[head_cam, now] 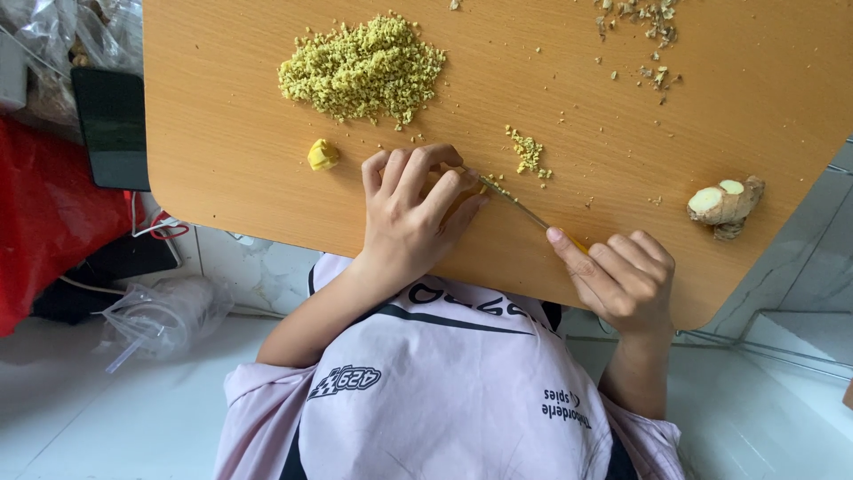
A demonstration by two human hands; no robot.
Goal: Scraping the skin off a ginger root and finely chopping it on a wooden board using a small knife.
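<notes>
Pink shirt [444, 391] nearest; past it, on the bench [222, 151], we're clamping the left hand [413, 209] over a hidden ginger piece. Right hand [622, 280] is gripping the knife [520, 206], blade running diagonally from it toward the left fingertips.

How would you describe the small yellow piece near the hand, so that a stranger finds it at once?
Start at the wooden table and find the big heap of minced ginger. Just below its lower left edge, beside the left hand, lies the small yellow piece. It is one solid smooth chunk, not fine crumbs, and far smaller than the ginger root.
</notes>
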